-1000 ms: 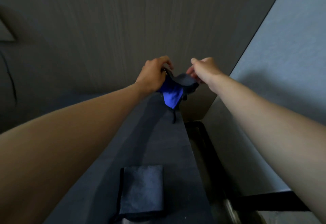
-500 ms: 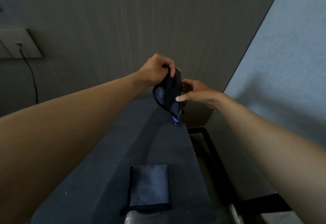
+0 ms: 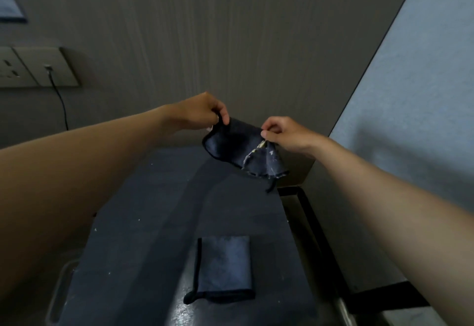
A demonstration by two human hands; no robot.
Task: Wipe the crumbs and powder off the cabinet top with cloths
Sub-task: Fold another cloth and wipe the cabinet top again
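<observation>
Both hands have drawn apart since half a second ago, spreading the dark navy microfibre cloth that was bunched between them, and the blue patch showing then is gone. From the head view, the left hand pinches the cloth's upper left edge between thumb and curled fingers, while the right hand pinches its upper right corner; the cloth hangs in the air above the far end of the dark grey cabinet top, pale crumbs clinging near its lower right fold. Judging by those crumbs, some wiping is done, yet a few pale specks dot the surface on the left, so more is left. A second folded blue-grey cloth with black trim lies flat nearer the camera. Behind stands a grey wood-grain wall panel with a beige socket plate and a black cable; a pale textured wall rises on the right.
</observation>
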